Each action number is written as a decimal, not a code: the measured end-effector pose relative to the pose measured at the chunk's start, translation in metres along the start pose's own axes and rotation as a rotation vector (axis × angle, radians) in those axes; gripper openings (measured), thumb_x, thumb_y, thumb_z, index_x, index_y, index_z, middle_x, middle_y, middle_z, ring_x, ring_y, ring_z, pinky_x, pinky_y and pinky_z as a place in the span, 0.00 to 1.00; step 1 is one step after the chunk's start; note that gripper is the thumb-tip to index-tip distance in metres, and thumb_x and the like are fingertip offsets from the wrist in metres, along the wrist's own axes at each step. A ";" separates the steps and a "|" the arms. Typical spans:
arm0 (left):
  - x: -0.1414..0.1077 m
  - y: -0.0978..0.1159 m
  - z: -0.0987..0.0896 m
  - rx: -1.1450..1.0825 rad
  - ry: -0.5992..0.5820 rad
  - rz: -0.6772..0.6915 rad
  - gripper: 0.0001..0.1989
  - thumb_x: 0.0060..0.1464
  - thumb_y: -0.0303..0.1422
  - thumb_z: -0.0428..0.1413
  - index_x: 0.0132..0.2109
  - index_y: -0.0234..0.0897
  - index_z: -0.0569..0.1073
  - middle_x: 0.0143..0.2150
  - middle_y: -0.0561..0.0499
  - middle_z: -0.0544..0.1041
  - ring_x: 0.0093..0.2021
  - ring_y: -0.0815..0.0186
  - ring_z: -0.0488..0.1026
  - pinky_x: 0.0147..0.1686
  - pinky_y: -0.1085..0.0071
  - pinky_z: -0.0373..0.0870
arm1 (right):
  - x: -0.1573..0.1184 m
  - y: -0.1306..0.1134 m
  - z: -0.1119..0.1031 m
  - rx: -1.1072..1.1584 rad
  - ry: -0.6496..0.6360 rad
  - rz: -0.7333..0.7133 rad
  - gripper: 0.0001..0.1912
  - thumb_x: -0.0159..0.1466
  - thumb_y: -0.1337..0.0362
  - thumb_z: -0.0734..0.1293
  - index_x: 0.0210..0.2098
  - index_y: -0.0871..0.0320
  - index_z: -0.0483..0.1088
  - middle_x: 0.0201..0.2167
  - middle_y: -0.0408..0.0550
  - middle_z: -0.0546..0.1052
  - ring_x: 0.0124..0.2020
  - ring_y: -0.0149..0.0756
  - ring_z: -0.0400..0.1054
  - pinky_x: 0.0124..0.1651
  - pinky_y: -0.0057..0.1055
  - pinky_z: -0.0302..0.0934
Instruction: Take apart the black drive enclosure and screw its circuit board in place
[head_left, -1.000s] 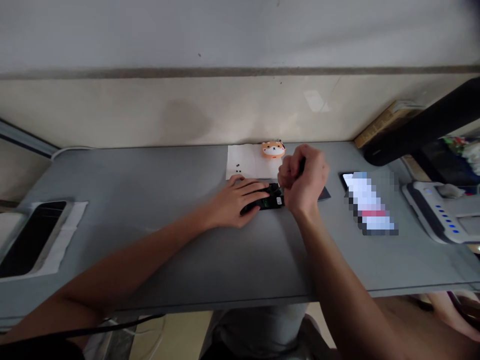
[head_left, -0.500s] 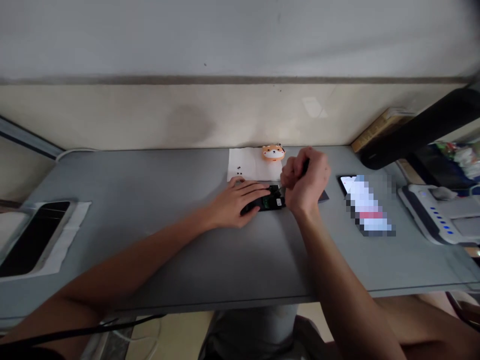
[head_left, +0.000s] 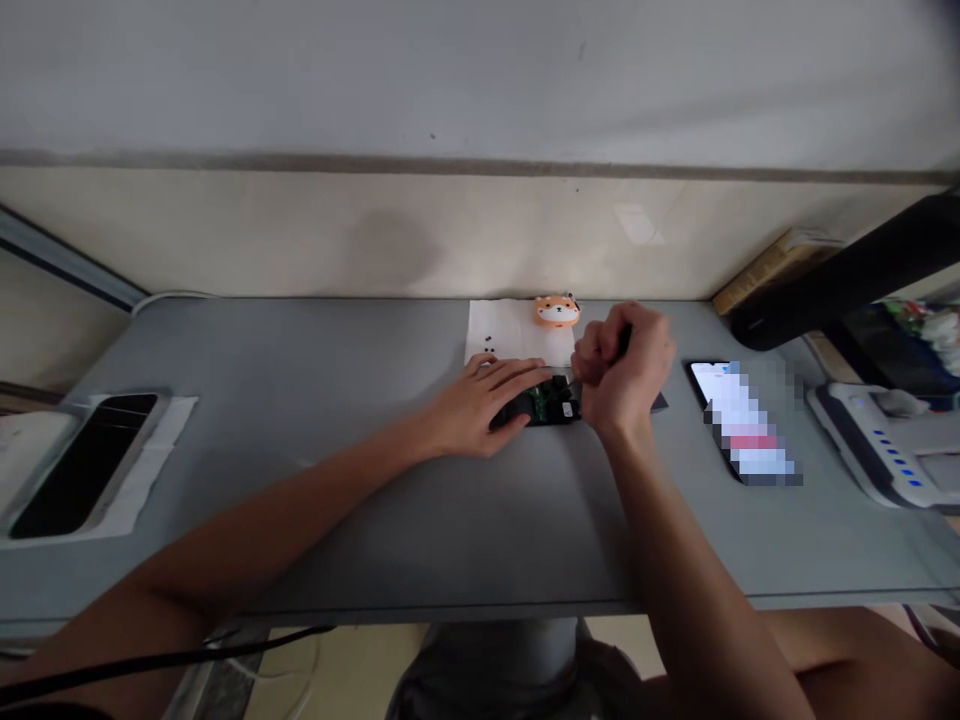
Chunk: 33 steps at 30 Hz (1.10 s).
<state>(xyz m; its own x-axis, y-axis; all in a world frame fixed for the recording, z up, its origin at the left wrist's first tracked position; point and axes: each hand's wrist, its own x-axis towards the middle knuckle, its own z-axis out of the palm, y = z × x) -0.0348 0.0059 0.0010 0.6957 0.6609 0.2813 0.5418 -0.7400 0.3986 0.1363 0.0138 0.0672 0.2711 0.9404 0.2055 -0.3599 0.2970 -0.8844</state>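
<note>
A small black device [head_left: 556, 410] with a green circuit board showing lies on the grey desk. My left hand [head_left: 491, 405] rests on its left part, thumb and fingers apart on either side of it. Over the device's right end, my right hand [head_left: 626, 370] is closed in a fist round a dark tool handle [head_left: 624, 340], whose thin shaft points down toward the board. Where the tip meets the device is too small to tell. Several tiny black screws [head_left: 489, 349] sit on a white paper [head_left: 514, 335] behind the device, beside an orange-and-white animal-face case [head_left: 557, 311].
A lit phone [head_left: 742, 425] lies right of my right hand, with a white power strip [head_left: 885, 440] beyond it. A black cylinder [head_left: 847, 270] and a box [head_left: 776, 265] stand at the back right. Another phone [head_left: 86, 465] lies on paper at the far left.
The whole view has shifted slightly, so the desk and everything on it appear a little further right. Both hands keep nearly the same pose at the device.
</note>
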 end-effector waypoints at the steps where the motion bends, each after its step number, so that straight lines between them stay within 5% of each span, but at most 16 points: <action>1: 0.000 0.000 -0.001 -0.004 0.004 -0.004 0.28 0.66 0.34 0.49 0.71 0.40 0.61 0.71 0.40 0.68 0.69 0.52 0.67 0.68 0.49 0.57 | 0.000 0.000 0.000 0.000 0.016 -0.002 0.21 0.61 0.59 0.63 0.16 0.53 0.51 0.14 0.34 0.46 0.15 0.25 0.40 0.18 0.27 0.37; 33: -0.002 0.002 -0.003 -0.015 0.016 0.004 0.28 0.64 0.34 0.51 0.70 0.40 0.61 0.69 0.38 0.68 0.68 0.50 0.66 0.68 0.48 0.59 | -0.001 0.001 -0.002 0.016 0.009 0.035 0.24 0.62 0.57 0.66 0.15 0.53 0.53 0.13 0.34 0.49 0.14 0.24 0.42 0.18 0.26 0.39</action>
<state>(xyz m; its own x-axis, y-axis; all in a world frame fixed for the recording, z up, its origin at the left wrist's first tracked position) -0.0362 0.0037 0.0037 0.6902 0.6598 0.2971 0.5318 -0.7409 0.4101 0.1376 0.0132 0.0649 0.2657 0.9487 0.1711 -0.3838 0.2669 -0.8840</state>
